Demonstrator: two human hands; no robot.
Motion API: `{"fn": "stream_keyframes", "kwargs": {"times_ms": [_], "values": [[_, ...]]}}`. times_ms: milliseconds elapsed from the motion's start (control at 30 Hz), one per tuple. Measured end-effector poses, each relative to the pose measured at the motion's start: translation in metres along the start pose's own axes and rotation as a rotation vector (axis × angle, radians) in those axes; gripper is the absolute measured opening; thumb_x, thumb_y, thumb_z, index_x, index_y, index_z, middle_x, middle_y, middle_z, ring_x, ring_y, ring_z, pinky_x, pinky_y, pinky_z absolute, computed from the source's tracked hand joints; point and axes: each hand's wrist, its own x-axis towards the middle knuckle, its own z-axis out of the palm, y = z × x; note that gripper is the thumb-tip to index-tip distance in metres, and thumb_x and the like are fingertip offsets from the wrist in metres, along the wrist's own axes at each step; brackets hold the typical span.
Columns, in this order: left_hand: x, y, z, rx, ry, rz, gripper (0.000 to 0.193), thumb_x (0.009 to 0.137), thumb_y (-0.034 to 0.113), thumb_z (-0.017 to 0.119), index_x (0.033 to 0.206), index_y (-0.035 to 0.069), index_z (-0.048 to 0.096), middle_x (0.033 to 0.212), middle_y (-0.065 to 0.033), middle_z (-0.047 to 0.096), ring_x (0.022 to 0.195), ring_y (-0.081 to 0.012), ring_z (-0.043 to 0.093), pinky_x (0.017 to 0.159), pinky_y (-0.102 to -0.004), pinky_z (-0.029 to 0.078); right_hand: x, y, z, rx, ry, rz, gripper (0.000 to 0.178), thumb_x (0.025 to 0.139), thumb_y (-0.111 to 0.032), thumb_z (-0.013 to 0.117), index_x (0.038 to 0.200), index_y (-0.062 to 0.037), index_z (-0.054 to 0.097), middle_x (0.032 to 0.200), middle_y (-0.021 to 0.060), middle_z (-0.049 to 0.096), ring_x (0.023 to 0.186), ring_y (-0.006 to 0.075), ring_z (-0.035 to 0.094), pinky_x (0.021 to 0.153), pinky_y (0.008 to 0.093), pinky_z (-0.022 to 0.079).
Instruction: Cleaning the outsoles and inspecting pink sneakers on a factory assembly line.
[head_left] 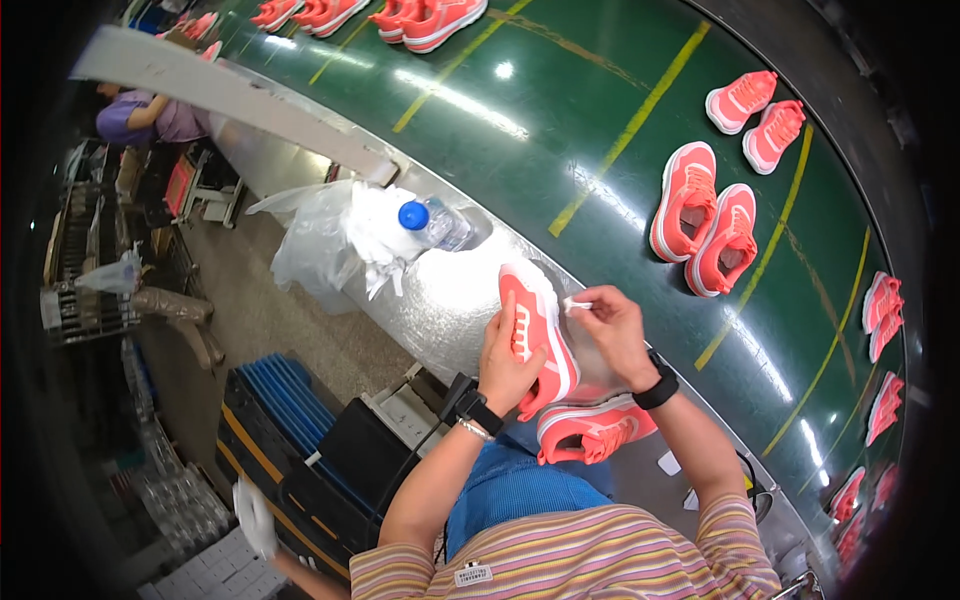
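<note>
A coral sneaker [540,315] with a white sole is tilted up in my left hand [507,360], whose fingers wrap round its upper. Close to the sole's edge, my right hand [612,330] pinches a small white piece [577,305], too small to tell what it is. Below the held sneaker, a second coral sneaker [598,430] lies on the metal ledge by my lap. Beyond my left hand the ledge carries a shiny clear-wrapped surface [440,300].
A clear bottle [447,230] with a blue cap stands beside white cloths [380,240] and a plastic bag [310,235]. Coral sneaker pairs [705,215] sit on the green belt [560,120]. A grey bar [240,105] crosses the upper left. Another person's gloved hand [254,515] shows lower left.
</note>
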Motion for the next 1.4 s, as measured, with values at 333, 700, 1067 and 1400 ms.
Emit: {"fn": "stream_keyframes", "kwargs": {"times_ms": [333,700,1067,1400], "values": [[0.002,0.005,0.002,0.109,0.015,0.001,0.082,0.071,0.008,0.063,0.142,0.009,0.022,0.118,-0.0211,0.042,0.108,-0.0343,0.045,0.092,-0.0384,0.04,0.035,-0.022,0.039,-0.376,0.06,-0.293,0.007,0.077,-0.003,0.063,0.083,-0.0017,0.065,0.073,0.0114,0.054,0.063,0.0214,0.057,0.057,0.0306,0.045],[0.008,0.008,0.001,0.135,0.032,-0.007,0.082,0.07,0.008,0.063,0.142,0.01,0.023,0.117,-0.0218,0.04,0.106,-0.0347,0.045,0.091,-0.0377,0.041,0.028,-0.025,0.036,-0.42,0.053,-0.26,0.008,0.077,-0.005,0.064,0.084,-0.0001,0.064,0.072,0.0095,0.055,0.062,0.0161,0.056,0.056,0.0272,0.044],[0.009,0.002,0.0,0.124,0.042,0.0,0.082,0.07,0.006,0.063,0.141,0.008,0.024,0.117,-0.0208,0.04,0.107,-0.0332,0.044,0.092,-0.0379,0.04,0.033,-0.01,0.041,-0.265,0.046,-0.213,0.02,0.076,-0.002,0.063,0.096,0.0001,0.058,0.081,0.011,0.058,0.068,0.02,0.057,0.062,0.0286,0.047],[0.011,-0.001,-0.002,0.14,0.039,0.021,0.082,0.07,0.005,0.063,0.141,0.008,0.024,0.118,-0.0211,0.039,0.107,-0.0329,0.044,0.091,-0.0373,0.041,0.006,0.002,0.03,-0.417,0.028,-0.33,0.014,0.074,0.005,0.062,0.087,-0.0005,0.063,0.083,0.0107,0.056,0.073,0.0234,0.057,0.063,0.0308,0.046]]}}
